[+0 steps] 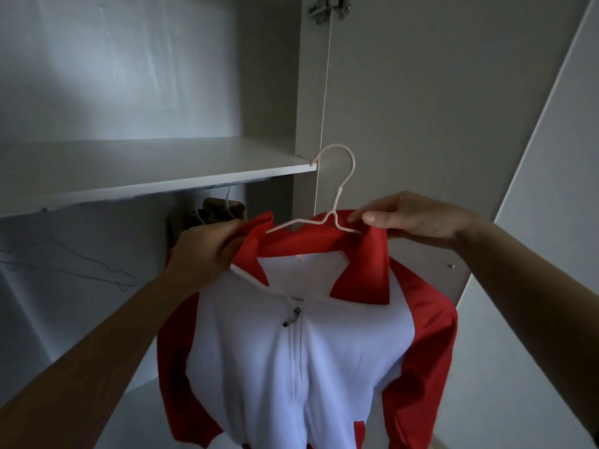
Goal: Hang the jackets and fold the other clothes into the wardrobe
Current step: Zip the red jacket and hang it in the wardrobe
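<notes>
At frame centre I hold the jacket on its hanger, left grip clutching the red collar, right grip pinching collar and wire; it looks light, soft and slippery, so I'd take the stiff hanger neck

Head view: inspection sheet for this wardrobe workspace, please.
Surface: white wardrobe shelf above the hanging space.
Job's things: red and white jacket, zipped, on a pink hanger, held in front of the wardrobe, not yet hung.
Clutter: brown garment hanging below the shelf; thin hanger to its left.
Hands: left hand grips the jacket's collar; right hand pinches the collar by the pink hanger.
Cables: nothing seen.
Surroundings: open wardrobe door; hinge at top.
</notes>
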A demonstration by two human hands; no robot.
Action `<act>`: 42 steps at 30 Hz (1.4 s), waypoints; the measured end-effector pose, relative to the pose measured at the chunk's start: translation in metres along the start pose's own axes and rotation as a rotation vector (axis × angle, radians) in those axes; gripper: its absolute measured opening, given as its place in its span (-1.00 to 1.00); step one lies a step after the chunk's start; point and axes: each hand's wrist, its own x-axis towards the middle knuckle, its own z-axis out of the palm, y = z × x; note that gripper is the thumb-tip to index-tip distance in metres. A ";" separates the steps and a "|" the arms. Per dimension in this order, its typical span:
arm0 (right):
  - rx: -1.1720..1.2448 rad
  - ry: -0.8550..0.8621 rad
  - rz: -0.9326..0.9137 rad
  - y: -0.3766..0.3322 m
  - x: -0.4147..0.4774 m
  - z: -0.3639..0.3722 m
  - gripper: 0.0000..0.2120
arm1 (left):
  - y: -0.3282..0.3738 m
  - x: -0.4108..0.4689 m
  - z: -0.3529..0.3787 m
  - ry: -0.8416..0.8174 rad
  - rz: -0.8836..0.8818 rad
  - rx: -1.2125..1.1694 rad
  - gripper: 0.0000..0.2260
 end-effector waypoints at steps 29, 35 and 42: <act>-0.433 0.500 0.058 0.056 -0.026 0.140 -0.70 | 0.007 0.027 0.007 -0.213 -0.379 -0.088 -0.66; 0.072 0.285 0.326 0.070 0.015 0.172 -0.81 | 0.017 0.041 0.006 -0.212 -0.385 -0.123 -0.64; 0.264 0.460 0.352 0.070 0.025 0.171 -0.78 | 0.014 0.039 0.002 -0.274 -0.382 -0.119 -0.78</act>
